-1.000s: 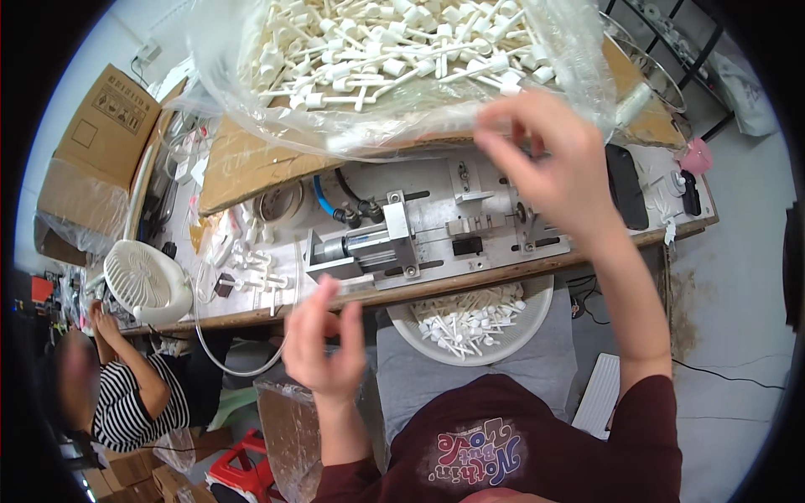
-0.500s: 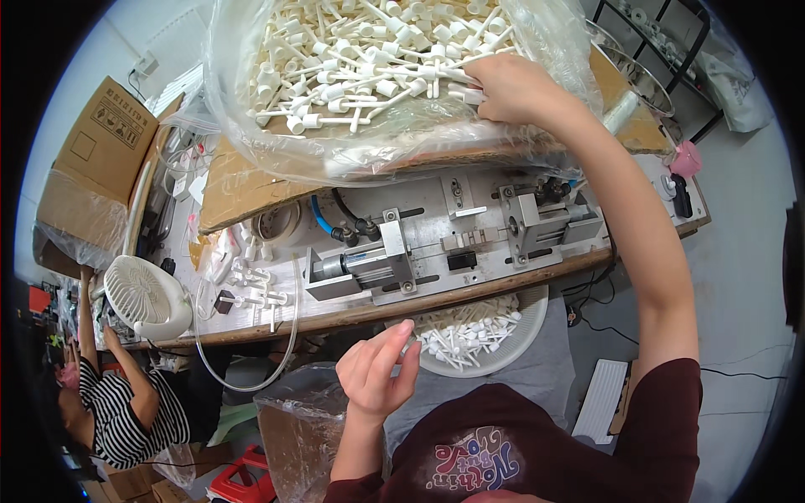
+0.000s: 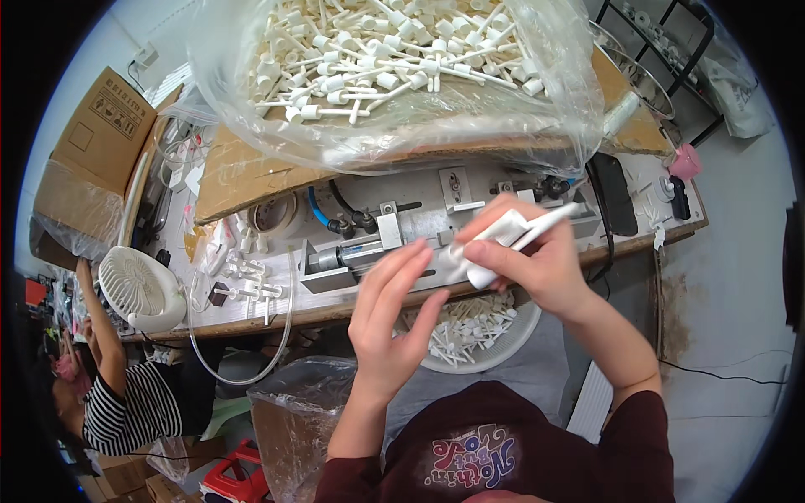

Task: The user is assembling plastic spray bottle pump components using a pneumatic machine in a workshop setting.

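Note:
Over the front of the bench, my right hand point(image 3: 545, 268) is closed on a few white plastic sticks with cylinder ends point(image 3: 549, 220), which are partly blurred. To its left, my left hand point(image 3: 387, 335) has its fingers stretched and apart, with nothing in it and a small gap to the sticks. Behind both hands lies a metal clamping fixture point(image 3: 329, 261) with pneumatic cylinders; my right hand hides its right half. Beyond it, a large clear plastic bag point(image 3: 377, 151) on cardboard holds a heap of the same white sticks point(image 3: 369, 71).
Below the bench edge stands a white basin point(image 3: 530, 331) with more white pieces. On the bench's left are a small white fan point(image 3: 141, 289), a tape roll point(image 3: 273, 214) and loose white parts point(image 3: 256, 281). A black phone-like slab point(image 3: 615, 194) lies right. Another person point(image 3: 138, 415) works at far left.
My right hand has come from the bag's right side down over the fixture, carrying white sticks. My left hand has moved up and slightly right toward it.

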The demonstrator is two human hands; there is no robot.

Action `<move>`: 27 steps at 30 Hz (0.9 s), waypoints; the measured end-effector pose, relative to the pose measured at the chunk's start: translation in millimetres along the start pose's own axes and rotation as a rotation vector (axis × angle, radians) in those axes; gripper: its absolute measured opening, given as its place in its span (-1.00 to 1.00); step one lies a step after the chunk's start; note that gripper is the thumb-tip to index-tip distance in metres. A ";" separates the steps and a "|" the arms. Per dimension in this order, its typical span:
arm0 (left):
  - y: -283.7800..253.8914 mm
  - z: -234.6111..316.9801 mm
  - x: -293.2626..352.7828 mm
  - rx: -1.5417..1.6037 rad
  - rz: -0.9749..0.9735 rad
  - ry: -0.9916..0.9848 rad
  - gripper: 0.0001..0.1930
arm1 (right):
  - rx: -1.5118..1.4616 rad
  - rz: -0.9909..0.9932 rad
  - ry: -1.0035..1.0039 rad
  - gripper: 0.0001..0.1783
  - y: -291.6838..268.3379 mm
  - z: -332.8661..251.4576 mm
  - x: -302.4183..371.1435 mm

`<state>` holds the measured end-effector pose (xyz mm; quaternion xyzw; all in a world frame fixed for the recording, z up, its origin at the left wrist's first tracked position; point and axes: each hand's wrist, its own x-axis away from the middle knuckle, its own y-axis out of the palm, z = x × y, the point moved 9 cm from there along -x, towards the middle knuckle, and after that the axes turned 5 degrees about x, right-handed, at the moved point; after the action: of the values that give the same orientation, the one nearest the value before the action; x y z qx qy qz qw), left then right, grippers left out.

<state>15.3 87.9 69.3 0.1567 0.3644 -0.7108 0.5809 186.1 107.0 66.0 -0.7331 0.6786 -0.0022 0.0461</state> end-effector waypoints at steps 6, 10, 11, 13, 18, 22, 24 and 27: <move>20.1 0.4 9.7 0.140 -0.128 -0.011 -0.60 | -0.488 -0.067 0.300 -0.79 14.2 61.8 19.1; 16.0 -5.6 14.5 0.065 -0.070 -0.063 -0.61 | -0.307 0.157 0.235 -0.85 -16.3 62.4 29.3; 19.7 -10.3 16.6 0.041 -0.053 -0.106 -0.63 | -0.277 0.154 0.196 -0.87 -23.1 60.2 31.9; 32.3 -9.8 16.3 -0.090 -0.090 -0.078 -0.64 | -0.170 0.296 0.026 -0.85 -33.0 46.4 36.6; 63.5 -15.9 16.9 -0.389 -0.216 0.070 -0.73 | 0.227 0.400 -0.225 -0.78 -43.5 24.2 55.7; 70.6 -14.0 10.4 -0.479 -0.245 0.067 -0.74 | 0.501 0.434 -0.411 -0.73 -40.3 9.3 64.3; 70.6 -16.1 5.2 -0.464 -0.280 0.087 -0.73 | 0.553 0.429 -0.414 -0.72 -39.4 8.5 65.2; 70.1 -17.6 4.7 -0.452 -0.289 0.078 -0.74 | 0.633 0.408 -0.410 -0.69 -33.7 4.4 66.0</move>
<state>76.4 92.7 30.6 -0.0033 0.5543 -0.6806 0.4791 225.1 44.1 60.1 -0.5188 0.7523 -0.0556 0.4022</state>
